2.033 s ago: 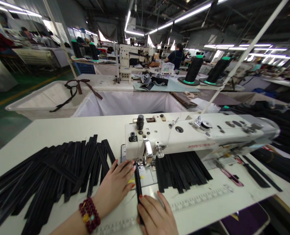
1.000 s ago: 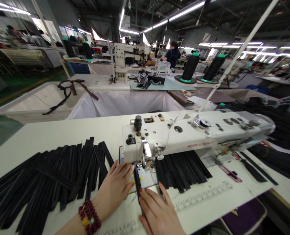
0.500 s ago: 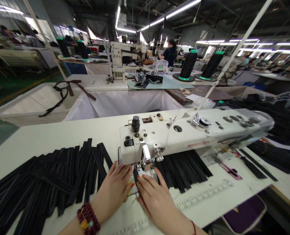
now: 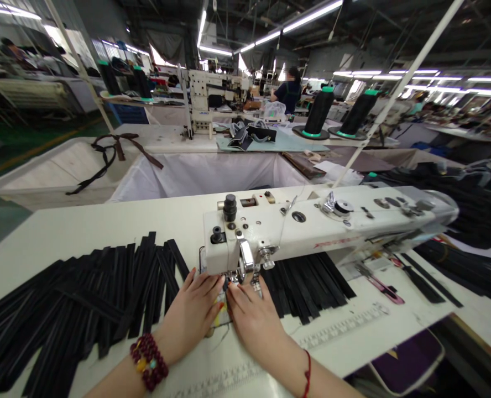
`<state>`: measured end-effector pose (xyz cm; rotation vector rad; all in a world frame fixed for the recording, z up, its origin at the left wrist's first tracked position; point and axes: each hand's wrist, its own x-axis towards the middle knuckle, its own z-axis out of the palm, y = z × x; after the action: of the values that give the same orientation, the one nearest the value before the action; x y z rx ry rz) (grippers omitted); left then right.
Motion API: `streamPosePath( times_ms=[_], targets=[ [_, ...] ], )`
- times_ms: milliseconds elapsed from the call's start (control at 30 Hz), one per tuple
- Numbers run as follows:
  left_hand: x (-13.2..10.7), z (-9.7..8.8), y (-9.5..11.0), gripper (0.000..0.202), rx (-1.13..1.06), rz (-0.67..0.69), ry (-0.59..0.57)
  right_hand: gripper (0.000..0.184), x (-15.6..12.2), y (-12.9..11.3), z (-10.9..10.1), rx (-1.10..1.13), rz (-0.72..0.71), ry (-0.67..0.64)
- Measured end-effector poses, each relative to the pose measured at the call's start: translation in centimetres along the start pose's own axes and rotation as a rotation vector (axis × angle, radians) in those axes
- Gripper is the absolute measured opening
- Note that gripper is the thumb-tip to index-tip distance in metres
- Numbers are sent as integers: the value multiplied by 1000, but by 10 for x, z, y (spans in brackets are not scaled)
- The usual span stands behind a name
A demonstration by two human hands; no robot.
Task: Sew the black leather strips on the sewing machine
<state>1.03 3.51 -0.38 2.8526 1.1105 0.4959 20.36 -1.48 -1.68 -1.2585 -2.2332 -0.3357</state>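
Observation:
Both hands rest on the plate of a white sewing machine (image 4: 224, 243), close to its presser foot. My left hand (image 4: 193, 307) lies left of the foot, fingers stretched forward and thumb apart. My right hand (image 4: 256, 315) lies flat just right of it, fingers reaching under the machine head. A small bit of dark strip (image 4: 226, 283) shows between the fingertips at the foot; the rest is hidden. Many black fabric strips (image 4: 104, 287) are heaped left of my left hand. More black strips (image 4: 307, 282) lie under the machine arm, beyond my right hand.
Pink-handled snips (image 4: 380, 284) and a dark-handled tool (image 4: 419, 282) lie at the right. A ruler scale (image 4: 345, 326) runs along the table's front. Behind the table is a white cloth-lined bin (image 4: 212, 171); large black thread cones (image 4: 318, 113) and a person (image 4: 287, 94) are farther back.
Both hands have slid slightly forward toward the presser foot, and the right fingers have drawn closer together. Less of the dark strip shows between them. The view has shifted slightly.

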Motion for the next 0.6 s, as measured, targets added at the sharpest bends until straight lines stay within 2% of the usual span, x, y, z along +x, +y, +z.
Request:
streamPosePath(
  times_ms=[100, 200, 300, 367, 467, 600],
  targets=[
    [9, -10, -8, 30, -67, -11, -10, 21, -3, -2, -12, 86, 25, 1],
    [26, -17, -21, 28, -97, -13, 12, 24, -14, 0, -34, 174, 102, 14],
    [45, -21, -32, 31, -116, 35, 27, 25, -32, 8, -57, 100, 220, 35],
    [54, -22, -34, 33, -132, 83, 22, 23, -43, 16, -66, -2, 297, -8],
    [55, -24, -35, 32, -135, 114, 9, 21, -49, 23, -66, -111, 363, -110],
    [27, -29, -46, 32, -37, 74, -86, 4, -39, 20, -51, -228, 386, -160]
  ],
)
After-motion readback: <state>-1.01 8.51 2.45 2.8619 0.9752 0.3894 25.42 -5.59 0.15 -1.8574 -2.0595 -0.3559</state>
